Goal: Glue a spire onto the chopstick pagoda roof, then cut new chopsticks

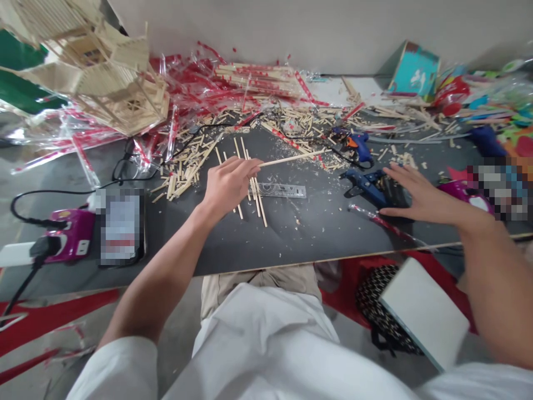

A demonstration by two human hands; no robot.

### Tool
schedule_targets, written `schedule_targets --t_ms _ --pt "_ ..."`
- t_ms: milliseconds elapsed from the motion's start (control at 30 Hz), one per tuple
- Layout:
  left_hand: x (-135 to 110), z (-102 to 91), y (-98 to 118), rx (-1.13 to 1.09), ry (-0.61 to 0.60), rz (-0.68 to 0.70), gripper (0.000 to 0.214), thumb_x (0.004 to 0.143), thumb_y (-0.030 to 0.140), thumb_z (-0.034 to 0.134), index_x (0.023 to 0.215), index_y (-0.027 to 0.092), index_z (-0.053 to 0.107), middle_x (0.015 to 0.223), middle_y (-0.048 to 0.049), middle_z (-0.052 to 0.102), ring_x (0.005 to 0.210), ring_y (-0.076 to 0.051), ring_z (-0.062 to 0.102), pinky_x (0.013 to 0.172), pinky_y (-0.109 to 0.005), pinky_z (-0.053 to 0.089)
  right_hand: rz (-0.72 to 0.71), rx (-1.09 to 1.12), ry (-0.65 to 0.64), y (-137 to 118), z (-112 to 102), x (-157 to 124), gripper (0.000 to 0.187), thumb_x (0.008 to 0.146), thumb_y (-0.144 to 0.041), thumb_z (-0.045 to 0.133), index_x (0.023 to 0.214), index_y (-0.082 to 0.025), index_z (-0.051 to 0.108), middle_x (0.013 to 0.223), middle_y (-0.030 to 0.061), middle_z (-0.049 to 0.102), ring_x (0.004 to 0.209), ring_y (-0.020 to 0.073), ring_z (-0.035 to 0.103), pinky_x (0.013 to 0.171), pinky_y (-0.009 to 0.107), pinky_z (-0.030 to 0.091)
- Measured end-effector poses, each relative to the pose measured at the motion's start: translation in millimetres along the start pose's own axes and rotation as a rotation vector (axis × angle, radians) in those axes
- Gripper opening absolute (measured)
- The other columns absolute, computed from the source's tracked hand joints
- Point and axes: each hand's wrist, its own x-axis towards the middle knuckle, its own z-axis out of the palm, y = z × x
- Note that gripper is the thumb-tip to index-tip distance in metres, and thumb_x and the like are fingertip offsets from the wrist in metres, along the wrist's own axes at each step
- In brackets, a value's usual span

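My left hand [233, 180] is closed, pinching a thin wooden stick [291, 158] that points out to the right. Beneath and beside this hand, several similar sticks [257, 203] lie roughly parallel on the dark table. A clear plastic ruler [283, 190] lies by them, partly covered by the sticks. On the right, my right hand [410, 191] has its thumb and fingers spread around the dark end of a blue and black tool [368, 186], whose exact kind I cannot make out. Whether the fingers touch it is unclear. A narrow red-and-clear plastic wrapper [378, 219] lies just below.
Cut stick pieces [187, 172] and red plastic wrappers [195, 83] cover the back. A wooden stick model [120, 94] stands at left. A phone [122, 228] and purple power strip [73, 236] lie front left. A blue glue gun [360, 147] lies behind the tool.
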Motion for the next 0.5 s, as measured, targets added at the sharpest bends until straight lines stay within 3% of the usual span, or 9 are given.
schedule_targets --t_ms 67,167,267,400,500 --pt "0.3 -0.3 -0.1 0.002 -0.005 -0.001 0.029 0.109 0.024 0.045 0.116 0.020 0.073 0.092 -0.0040 0.078 0.084 -0.016 0.069 0.077 -0.028 0.052 -0.015 0.000 -0.038 5.1 -2.0 5.8 0.112 0.077 -0.041 0.088 0.167 -0.026 0.024 0.172 0.0198 0.024 0.164 0.0300 0.011 0.130 0.042 0.021" --pt "0.7 -1.2 -0.4 0.010 -0.016 -0.006 0.029 0.109 0.025 0.045 0.116 0.020 0.073 0.094 -0.0046 0.079 0.085 -0.016 0.070 0.078 -0.029 0.052 -0.063 -0.015 -0.029 13.5 -1.7 15.5 0.109 0.071 -0.046 0.089 0.163 -0.020 0.036 0.162 0.0231 0.040 0.153 0.0333 0.038 0.125 0.040 0.031" --pt "0.9 -2.2 -0.4 0.020 -0.012 -0.012 0.030 0.109 0.026 0.045 0.117 0.020 0.074 0.095 -0.0050 0.079 0.085 -0.016 0.070 0.077 -0.029 0.053 -0.071 -0.071 -0.052 19.7 -2.5 19.9 0.093 0.069 -0.050 0.085 0.149 -0.014 0.053 0.136 0.0224 0.060 0.129 0.0352 0.058 0.113 0.042 0.043" --pt "0.9 -3.7 1.4 0.039 0.012 -0.015 0.030 0.110 0.026 0.046 0.115 0.020 0.074 0.095 -0.0052 0.079 0.084 -0.016 0.071 0.076 -0.029 0.053 0.030 -0.186 -0.024 12.8 -16.1 14.7 0.066 0.077 -0.046 0.073 0.134 -0.015 0.060 0.126 0.0217 0.064 0.110 0.0361 0.066 0.098 0.045 0.051" --pt "1.2 -5.7 4.4 0.041 0.033 -0.023 0.029 0.110 0.025 0.046 0.116 0.020 0.074 0.096 -0.0045 0.079 0.083 -0.015 0.073 0.072 -0.027 0.052 0.097 -0.207 0.106 -16.4 -36.4 8.2 0.048 0.080 -0.036 0.067 0.124 -0.018 0.063 0.118 0.0200 0.068 0.104 0.0349 0.067 0.091 0.044 0.051"
